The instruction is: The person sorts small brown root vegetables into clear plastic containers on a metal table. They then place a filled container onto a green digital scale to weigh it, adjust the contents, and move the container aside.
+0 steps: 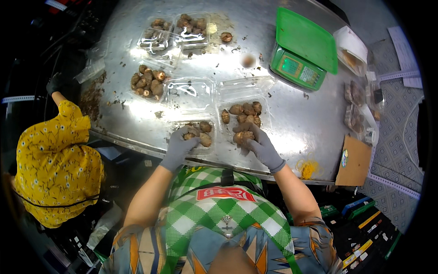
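Observation:
Both my hands wear grey gloves. My left hand [182,145] curls over a brown taro corm [189,136] in a clear plastic clamshell box [211,150] at the table's front edge. Other corms [205,139] lie beside its fingers in that box. My right hand [256,142] grips a larger corm [244,137] at the front of a second open clamshell [267,118]. Behind that hand, several small corms [248,109] sit in the second box. Both boxes' lids are folded back, away from me.
A green digital scale [304,51] stands at the back right. Filled clamshells [191,29] and an open box of corms [149,82] are at the left and back. Yellow rubber bands [308,168] lie by a cardboard piece [354,161]. A person in yellow [58,164] is at my left.

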`<state>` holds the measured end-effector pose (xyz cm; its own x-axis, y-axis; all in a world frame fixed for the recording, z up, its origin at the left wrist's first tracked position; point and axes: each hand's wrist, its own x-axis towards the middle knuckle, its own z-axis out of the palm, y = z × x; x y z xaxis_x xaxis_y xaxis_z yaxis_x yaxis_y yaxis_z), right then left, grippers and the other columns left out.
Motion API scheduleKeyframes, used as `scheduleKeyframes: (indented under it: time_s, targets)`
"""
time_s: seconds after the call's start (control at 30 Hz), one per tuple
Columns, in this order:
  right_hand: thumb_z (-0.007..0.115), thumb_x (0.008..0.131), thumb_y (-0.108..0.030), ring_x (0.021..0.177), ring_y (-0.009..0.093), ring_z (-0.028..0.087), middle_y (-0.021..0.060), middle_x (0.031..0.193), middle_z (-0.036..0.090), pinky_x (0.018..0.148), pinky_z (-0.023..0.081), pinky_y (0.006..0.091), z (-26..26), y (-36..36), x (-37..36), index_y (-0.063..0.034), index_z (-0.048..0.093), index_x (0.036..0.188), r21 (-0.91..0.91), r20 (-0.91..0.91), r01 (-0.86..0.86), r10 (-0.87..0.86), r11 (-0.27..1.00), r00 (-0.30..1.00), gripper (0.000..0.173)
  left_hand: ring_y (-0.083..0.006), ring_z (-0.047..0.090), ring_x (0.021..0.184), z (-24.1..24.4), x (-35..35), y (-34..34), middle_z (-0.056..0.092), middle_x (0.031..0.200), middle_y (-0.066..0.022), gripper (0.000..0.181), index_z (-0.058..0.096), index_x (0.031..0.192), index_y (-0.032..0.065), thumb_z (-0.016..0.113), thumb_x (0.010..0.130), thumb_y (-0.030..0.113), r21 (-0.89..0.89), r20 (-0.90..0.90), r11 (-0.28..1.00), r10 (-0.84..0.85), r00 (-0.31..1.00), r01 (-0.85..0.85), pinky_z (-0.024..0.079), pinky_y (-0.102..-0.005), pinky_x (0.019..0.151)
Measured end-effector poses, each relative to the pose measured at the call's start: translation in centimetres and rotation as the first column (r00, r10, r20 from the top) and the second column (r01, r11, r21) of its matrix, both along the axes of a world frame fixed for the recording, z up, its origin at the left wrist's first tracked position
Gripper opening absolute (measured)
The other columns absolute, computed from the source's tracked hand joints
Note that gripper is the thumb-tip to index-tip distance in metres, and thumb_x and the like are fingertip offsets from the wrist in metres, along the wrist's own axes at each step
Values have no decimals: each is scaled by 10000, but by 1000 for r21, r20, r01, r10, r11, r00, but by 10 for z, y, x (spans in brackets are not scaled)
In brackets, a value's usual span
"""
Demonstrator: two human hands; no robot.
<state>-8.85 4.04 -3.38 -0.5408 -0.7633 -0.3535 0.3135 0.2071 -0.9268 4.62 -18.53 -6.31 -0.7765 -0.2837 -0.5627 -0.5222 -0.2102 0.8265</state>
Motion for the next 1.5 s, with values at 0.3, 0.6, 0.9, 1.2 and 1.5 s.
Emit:
scheduleKeyframes:
  time_s: [0.3, 0.6, 0.9, 1.2, 1.5]
  targets:
    - [368, 916, -231, 579, 82, 554, 47, 714, 610, 489, 421, 196, -3, -6, 8, 0, 592, 847, 92, 241, 28, -50, 995, 969, 330, -143, 594, 626, -5, -6, 1, 611, 705, -32, 305, 635, 800, 37, 518, 926, 289, -112, -50, 993, 17, 999, -23, 436, -258, 519]
    - [553, 796, -62, 706, 101, 573, 63, 848, 592, 638, 474, 237, 14, -50, 25, 13, 555, 983, -56, -212, -21, 9, 998, 977, 202, -125, 594, 637, 14, -27, 36, 601, 844, -57, 325, 535, 996, 83, 403, 968, 379, 736, 273, 528, 342, 899, -424, 488, -213, 442]
    - [591, 765, -66, 662, 83, 570, 75, 796, 618, 557, 441, 211, 19, -50, 16, 24, 564, 927, -6, 205, -17, 17, 1000, 979, 187, -145, 601, 597, 36, -34, 47, 592, 880, -87, 366, 487, 1053, 47, 476, 935, 394, 565, 276, 705, 329, 903, -429, 493, -237, 430]
    - [615, 767, -107, 648, 85, 554, 57, 759, 603, 557, 438, 224, 18, -48, 13, 15, 554, 928, -12, 190, -82, 83, 997, 978, 211, -160, 619, 624, 40, -38, 48, 630, 872, -60, 359, 547, 1094, 85, 448, 947, 398, 708, 412, 489, 300, 860, -510, 503, -251, 445]
    - [590, 782, -121, 668, 86, 562, 38, 782, 609, 598, 459, 235, 7, -38, 18, -7, 568, 993, 23, -147, -136, 138, 990, 980, 241, -154, 600, 591, 9, -21, 49, 617, 831, -70, 344, 552, 1065, 96, 473, 934, 404, 827, 307, 442, 162, 938, -347, 459, -205, 397]
